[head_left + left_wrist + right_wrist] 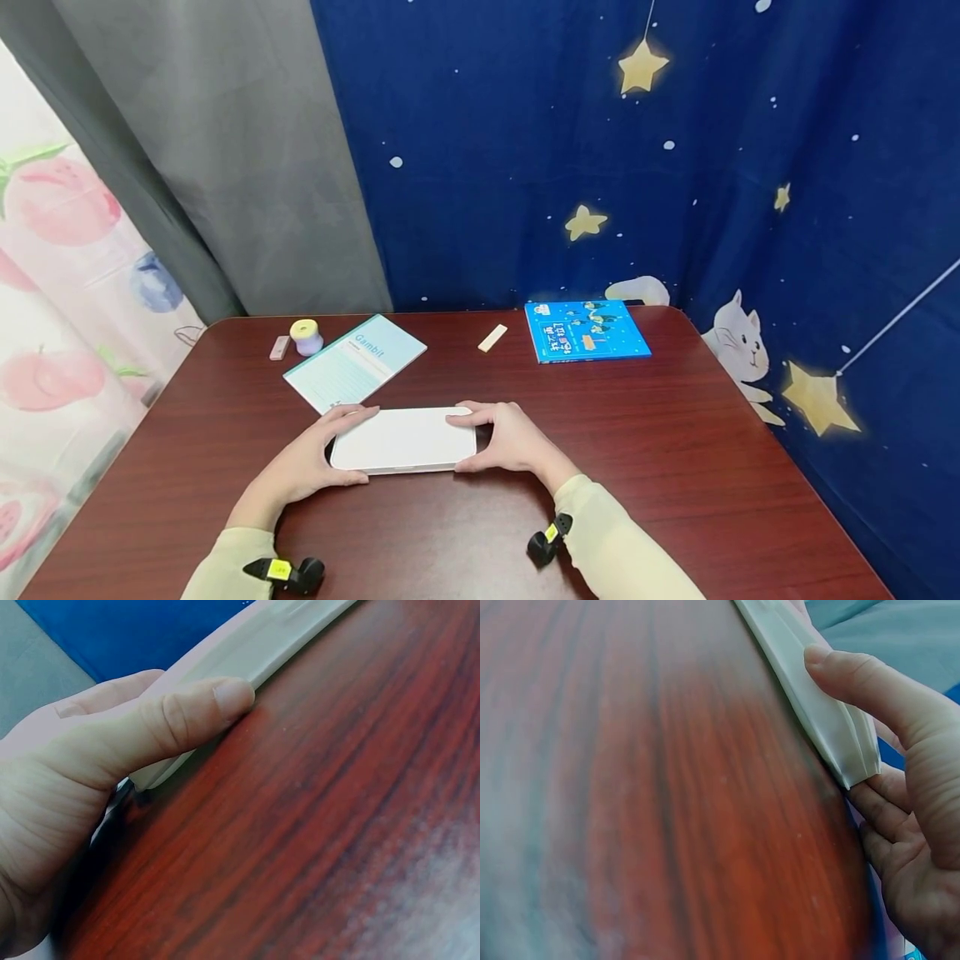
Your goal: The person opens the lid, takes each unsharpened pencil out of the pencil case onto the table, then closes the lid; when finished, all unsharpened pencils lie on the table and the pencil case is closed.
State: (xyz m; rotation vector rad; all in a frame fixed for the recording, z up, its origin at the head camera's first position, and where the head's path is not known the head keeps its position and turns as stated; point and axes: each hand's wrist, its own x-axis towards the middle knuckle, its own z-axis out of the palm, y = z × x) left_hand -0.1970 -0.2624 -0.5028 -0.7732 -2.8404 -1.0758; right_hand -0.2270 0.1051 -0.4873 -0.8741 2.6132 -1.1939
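Note:
A white, flat rectangular box [405, 440] with rounded corners lies lengthwise between both hands, near the middle of the table. My left hand [311, 454] grips its left end, thumb along the near side and fingers over the far edge. At the other end, my right hand [510, 440] holds it the same way, with the index finger reaching onto the top. In the left wrist view the thumb [191, 716] presses the box's pale side wall [277, 645]. The right wrist view shows fingers partly beneath the box's end corner [859, 761].
Behind the box lies a Gambit notebook [356, 360], its lower corner close to the left hand. A yellow-topped round container [306, 337] and a small pinkish block [280, 347] stand left of it. A cream bar [492, 337] and a blue book [587, 332] lie at the back right.

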